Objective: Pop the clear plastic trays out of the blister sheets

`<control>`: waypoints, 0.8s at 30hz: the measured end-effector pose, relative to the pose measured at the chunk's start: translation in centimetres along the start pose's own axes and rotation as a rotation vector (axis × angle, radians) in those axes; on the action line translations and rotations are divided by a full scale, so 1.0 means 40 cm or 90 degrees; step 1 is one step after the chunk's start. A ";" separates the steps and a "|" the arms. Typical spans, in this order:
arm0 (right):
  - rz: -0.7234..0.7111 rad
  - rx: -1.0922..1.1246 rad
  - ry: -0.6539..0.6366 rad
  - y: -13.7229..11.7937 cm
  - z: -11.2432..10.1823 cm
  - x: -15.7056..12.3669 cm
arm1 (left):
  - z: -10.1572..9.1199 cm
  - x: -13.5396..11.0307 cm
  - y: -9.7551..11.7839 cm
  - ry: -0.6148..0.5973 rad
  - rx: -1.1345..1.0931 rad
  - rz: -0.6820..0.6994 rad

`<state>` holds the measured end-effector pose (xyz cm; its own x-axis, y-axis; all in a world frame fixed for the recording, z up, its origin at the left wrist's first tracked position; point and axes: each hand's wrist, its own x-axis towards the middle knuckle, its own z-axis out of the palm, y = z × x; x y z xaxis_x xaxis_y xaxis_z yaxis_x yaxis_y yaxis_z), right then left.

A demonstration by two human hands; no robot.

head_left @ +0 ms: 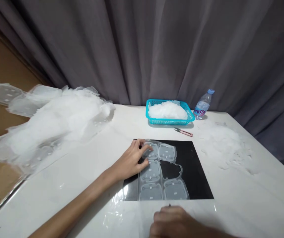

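Observation:
A clear plastic sheet [151,170] with rows of frosted, rounded-square shapes lies over a black mat [199,172]. One shape is gone from its right column, leaving a cut-out through which the mat shows. My left hand [133,160] rests on the sheet's upper left part, fingers spread and pressing lightly. Below the mat's front edge, my right hand [173,223] is curled closed. A small dark tip pokes up from its fingers; the rest of what it holds is hidden.
A large heap of frosted plastic pieces [57,119] covers the table's left side. At the back stand a turquoise basket [169,121] of white pieces and a water bottle [203,105]. Pink thread snips [183,132] lie before them. Small clear scraps [226,142] are scattered right.

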<state>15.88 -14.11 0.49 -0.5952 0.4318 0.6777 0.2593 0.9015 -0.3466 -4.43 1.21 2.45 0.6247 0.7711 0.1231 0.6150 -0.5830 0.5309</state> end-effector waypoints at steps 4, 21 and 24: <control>0.141 -0.055 -0.020 0.119 -0.133 0.060 | 0.012 -0.009 0.017 0.089 0.100 0.048; 0.464 0.269 -0.118 0.385 -0.276 0.041 | 0.052 0.117 0.024 -0.030 0.098 0.251; 0.492 0.329 -0.124 0.397 -0.281 0.041 | 0.058 0.107 0.018 -0.002 0.135 0.317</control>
<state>27.55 1.25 3.39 -0.5284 0.8482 0.0361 0.2934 0.2224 -0.9298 -0.19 3.50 1.40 0.8669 0.3877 0.3132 0.3277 -0.9169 0.2278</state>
